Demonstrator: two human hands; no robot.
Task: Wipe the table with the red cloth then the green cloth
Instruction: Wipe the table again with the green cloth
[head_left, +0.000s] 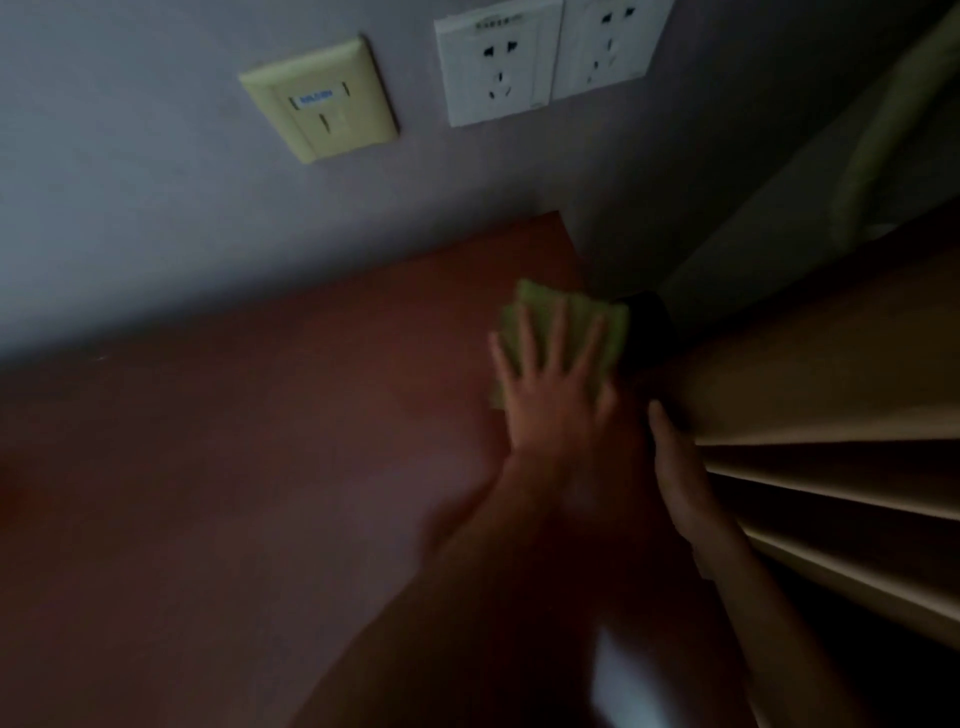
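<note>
Head view, dim and blurred: green cloth (566, 322) lies on the reddish table (260, 441) at its far right corner. Left hand (553, 400) presses it flat, fingers straight and spread. Right hand (680, 467), fingers extended, rests against the wooden shelf unit (831, 374) just right.

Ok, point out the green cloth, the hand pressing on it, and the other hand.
green cloth (540, 306): head view, bare far edge.
left hand (553, 400): head view, back of hand.
right hand (678, 467): head view, its edge.
</note>
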